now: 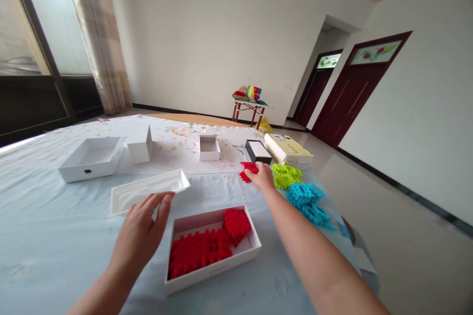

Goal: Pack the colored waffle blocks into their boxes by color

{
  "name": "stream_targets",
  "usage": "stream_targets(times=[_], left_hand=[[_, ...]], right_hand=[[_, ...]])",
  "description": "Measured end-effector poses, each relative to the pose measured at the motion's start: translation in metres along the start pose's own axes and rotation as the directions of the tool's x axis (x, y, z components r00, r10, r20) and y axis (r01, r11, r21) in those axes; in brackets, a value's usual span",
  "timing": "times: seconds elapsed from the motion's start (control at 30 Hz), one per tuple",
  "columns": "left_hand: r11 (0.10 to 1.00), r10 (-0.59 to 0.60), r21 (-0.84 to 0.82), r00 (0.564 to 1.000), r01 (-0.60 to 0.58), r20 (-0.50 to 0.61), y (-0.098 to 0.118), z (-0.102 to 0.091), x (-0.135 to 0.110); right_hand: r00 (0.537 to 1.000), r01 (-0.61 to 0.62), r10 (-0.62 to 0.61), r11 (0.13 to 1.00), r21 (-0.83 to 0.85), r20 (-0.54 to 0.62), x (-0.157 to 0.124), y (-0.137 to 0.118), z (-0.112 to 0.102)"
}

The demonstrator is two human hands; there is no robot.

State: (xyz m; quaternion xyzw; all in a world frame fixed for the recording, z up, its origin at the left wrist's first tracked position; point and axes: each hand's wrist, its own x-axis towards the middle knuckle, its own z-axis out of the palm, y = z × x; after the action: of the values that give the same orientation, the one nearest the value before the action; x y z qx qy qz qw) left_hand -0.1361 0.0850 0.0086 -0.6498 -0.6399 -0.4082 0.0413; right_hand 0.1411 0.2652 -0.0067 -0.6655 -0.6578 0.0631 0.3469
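The white box [214, 270] contains red notched pieces [199, 252]. Beyond it, the right hand [263, 177] pinches a loose red piece [243, 175]. Left of it, the left hand [143, 226] is half-open, empty.

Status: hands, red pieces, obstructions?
Right hand on loose red plastic pieces. Left hand by shallow white tray. More red pieces in rectangular white box. Black-sided box just beyond right hand.
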Motion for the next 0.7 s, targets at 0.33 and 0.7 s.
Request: stream_targets(times=[0.33,0.7], left_hand=[[0.978,-0.121,-0.160,0.989,0.133,0.082,-0.020,0.018,-0.011],[0.945,-0.175,-0.251,0.972,0.211,0.156,-0.024,0.023,-0.010]], right_hand=[[0.985,0.004,0.053,0.946,-0.324,0.166,0.019,-0.014,0.026],[0.957,0.117,-0.012,0.930,-0.349,0.290,0.010,-0.008,0.016]])
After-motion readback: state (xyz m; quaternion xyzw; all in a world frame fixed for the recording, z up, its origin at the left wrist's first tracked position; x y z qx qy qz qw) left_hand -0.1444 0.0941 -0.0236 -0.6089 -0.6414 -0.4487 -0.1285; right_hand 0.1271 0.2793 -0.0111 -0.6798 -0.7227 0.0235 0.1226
